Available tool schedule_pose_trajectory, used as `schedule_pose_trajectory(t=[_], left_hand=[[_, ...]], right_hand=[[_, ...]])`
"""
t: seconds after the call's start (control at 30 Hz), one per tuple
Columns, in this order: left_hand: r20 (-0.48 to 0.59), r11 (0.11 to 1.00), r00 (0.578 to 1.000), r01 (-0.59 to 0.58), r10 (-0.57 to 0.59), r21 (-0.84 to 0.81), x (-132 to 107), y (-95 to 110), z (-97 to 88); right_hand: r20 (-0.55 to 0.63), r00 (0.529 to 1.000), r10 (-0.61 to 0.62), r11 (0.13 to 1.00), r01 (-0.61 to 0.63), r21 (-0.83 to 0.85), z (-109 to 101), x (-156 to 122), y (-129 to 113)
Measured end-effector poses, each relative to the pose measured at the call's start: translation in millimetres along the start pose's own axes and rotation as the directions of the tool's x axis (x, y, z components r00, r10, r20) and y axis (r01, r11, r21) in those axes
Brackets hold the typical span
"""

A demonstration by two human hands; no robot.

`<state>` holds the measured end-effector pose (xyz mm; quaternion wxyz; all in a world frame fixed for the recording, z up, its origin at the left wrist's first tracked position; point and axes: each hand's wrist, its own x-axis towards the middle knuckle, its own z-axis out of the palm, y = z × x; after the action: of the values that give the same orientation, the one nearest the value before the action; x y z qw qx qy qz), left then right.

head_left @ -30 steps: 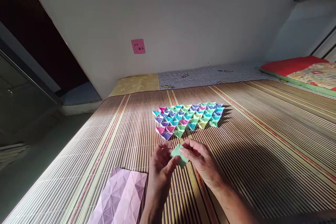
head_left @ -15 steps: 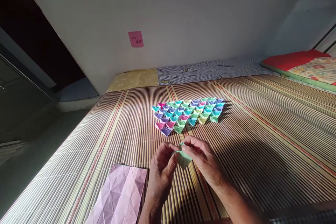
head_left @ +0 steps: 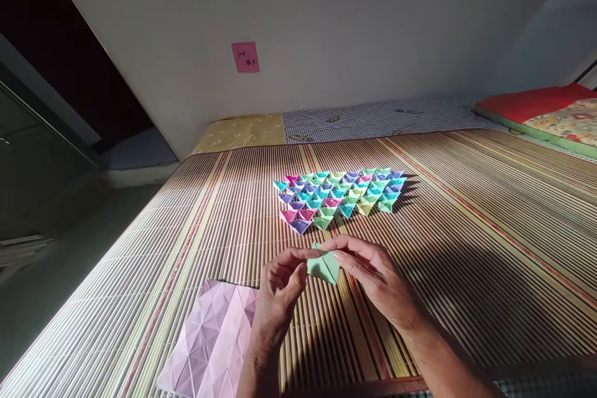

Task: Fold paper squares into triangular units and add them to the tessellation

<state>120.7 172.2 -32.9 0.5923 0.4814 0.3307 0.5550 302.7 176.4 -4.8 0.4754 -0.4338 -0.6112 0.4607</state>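
Note:
My left hand [head_left: 280, 289] and my right hand [head_left: 373, 273] meet above the bamboo mat [head_left: 466, 249]. Both pinch a small folded green paper piece [head_left: 323, 266] by its top edges, thumbs and forefingers closed on it. Just beyond the hands lies a tight patch of several small folded paper boats [head_left: 340, 196] in pink, purple, teal and green. A creased pale pink paper sheet [head_left: 212, 342] lies flat on the mat by my left wrist.
A white wall [head_left: 326, 25] with a pink sticky note [head_left: 245, 56] rises behind the mat. A checked cloth [head_left: 382, 118] and a yellow cloth [head_left: 242, 132] lie along the wall. A red and floral cushion [head_left: 545, 112] sits far right. The floor drops off at left.
The green paper piece has been pulled open between both hands into a wider triangular shape. The hands have shifted slightly away from me, toward the boats.

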Motion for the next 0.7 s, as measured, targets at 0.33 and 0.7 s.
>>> schedule_pose_trajectory(t=[0.33, 0.7], left_hand=[[0.162, 0.986, 0.987, 0.022, 0.005, -0.165, 0.3, 1.1, 0.0], [0.14, 0.995, 0.99, 0.043, -0.031, -0.087, -0.7, 4.1, -1.6]], right_hand=[[0.177, 0.983, -0.045, 0.994, 0.026, 0.108, -17.1, -1.2, -4.7], [0.182, 0.982, -0.043, 0.996, 0.029, 0.08, -18.1, -1.9, -4.9]])
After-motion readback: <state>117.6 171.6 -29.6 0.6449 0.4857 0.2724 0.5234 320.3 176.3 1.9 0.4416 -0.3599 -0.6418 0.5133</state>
